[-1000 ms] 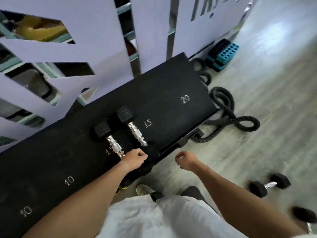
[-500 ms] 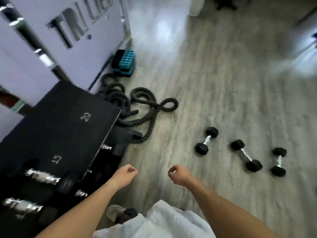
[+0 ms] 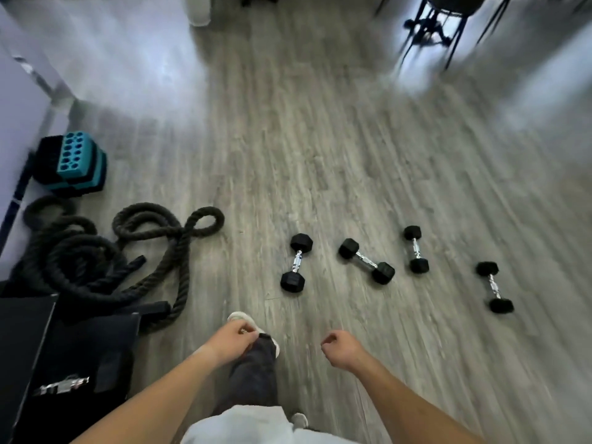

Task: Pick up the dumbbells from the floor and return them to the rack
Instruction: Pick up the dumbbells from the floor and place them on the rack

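Several black hex dumbbells with chrome handles lie in a row on the grey wood floor: the nearest one ahead of me, another lying slantwise beside it, a third further right, and the last at the far right. The black rack fills the lower left corner, with a chrome handle showing on its lower level. My left hand and my right hand hang in front of me, fingers loosely curled, holding nothing. Both are well short of the dumbbells.
A thick black battle rope lies coiled on the floor between the rack and the dumbbells. A teal and black block sits by the purple wall at left. Chair legs stand at the far right. My foot steps forward.
My view has swung right, away from the rack and toward the dumbbells on the floor. Both hands have left the rack and stay empty. A fourth dumbbell has come into view.
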